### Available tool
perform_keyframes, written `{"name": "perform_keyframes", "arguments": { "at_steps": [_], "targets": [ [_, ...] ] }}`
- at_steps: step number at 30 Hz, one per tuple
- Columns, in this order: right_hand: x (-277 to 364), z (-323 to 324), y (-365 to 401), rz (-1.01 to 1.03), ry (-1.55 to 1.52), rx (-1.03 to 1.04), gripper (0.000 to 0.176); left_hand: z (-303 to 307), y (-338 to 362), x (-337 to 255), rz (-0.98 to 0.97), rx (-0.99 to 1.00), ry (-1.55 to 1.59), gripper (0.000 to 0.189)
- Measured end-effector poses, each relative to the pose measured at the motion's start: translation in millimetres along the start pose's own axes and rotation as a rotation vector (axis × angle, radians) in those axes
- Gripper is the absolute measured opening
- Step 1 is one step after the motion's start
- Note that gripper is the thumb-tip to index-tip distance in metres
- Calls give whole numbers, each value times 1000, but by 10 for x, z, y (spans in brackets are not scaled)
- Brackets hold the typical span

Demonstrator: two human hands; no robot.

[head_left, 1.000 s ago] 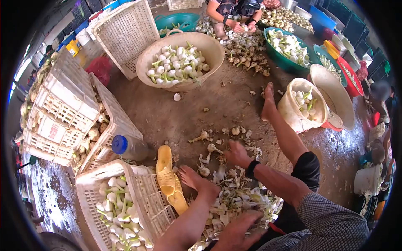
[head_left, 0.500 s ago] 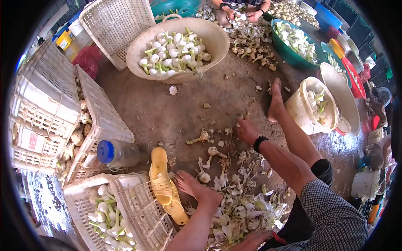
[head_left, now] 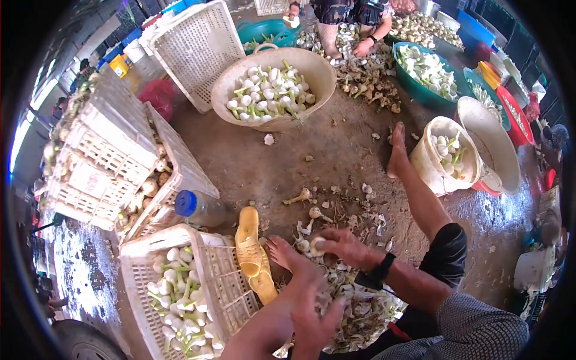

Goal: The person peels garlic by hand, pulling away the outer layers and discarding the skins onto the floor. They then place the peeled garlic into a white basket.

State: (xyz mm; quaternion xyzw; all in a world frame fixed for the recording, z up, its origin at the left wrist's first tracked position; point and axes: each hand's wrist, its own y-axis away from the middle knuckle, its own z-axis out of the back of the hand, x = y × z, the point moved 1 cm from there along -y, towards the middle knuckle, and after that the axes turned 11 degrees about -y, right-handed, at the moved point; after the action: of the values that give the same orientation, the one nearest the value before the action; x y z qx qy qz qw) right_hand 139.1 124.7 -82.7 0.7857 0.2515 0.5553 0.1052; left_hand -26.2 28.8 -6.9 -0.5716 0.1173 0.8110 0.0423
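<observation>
My right hand (head_left: 347,247), with a black watch at the wrist, is closed with its fingertips on a garlic bulb (head_left: 317,245). Just left of that bulb, another garlic bulb (head_left: 303,246) lies on the floor by my bare foot (head_left: 279,252). My left hand (head_left: 315,321) is beside my left leg, slightly blurred, its fingers apart and nothing visible in them. Under both hands spreads a heap of garlic peels and leaves (head_left: 360,315). A little farther out, two untrimmed garlic bulbs with stalks, one of them a dry-rooted bulb (head_left: 303,195), lie on the floor.
At lower left a white crate (head_left: 217,282) holds trimmed garlic, with yellow slippers (head_left: 248,240) beside it and a blue-lidded jar (head_left: 204,208) behind. Ahead stands a wide tub (head_left: 225,90) of garlic; to the right, a bucket (head_left: 427,162). Another person's hand (head_left: 363,48) reaches into garlic opposite.
My right hand has drawn back from the floor ahead toward my foot and now has a garlic bulb. My left hand has come into clear view. The view has shifted; the person opposite has moved their hands apart.
</observation>
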Motion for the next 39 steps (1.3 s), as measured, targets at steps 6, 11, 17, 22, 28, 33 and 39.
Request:
{"name": "perform_keyframes", "arguments": {
  "at_steps": [6,11,17,22,28,33,39],
  "targets": [
    [299,-325,902,173,162,128,37,-33,3,-53,-122,-153,70,52],
    [370,-211,1418,244,-24,60,33,-143,47,-66,-244,11,-33,41],
    [260,-39,1756,252,10,-58,27,-280,107,-26,-293,56,-12,47],
    [184,-41,1827,296,216,-115,26,-299,142,-35,-372,24,-213,50],
    [81,-21,1772,230,268,-113,29,-263,156,-137,-469,-19,-353,53],
    [31,-49,1747,261,334,-132,27,-298,187,-157,-535,-11,-490,50],
    [-141,-12,1622,397,498,-221,22,-341,174,-56,-542,-6,-576,50]
  ]
}}
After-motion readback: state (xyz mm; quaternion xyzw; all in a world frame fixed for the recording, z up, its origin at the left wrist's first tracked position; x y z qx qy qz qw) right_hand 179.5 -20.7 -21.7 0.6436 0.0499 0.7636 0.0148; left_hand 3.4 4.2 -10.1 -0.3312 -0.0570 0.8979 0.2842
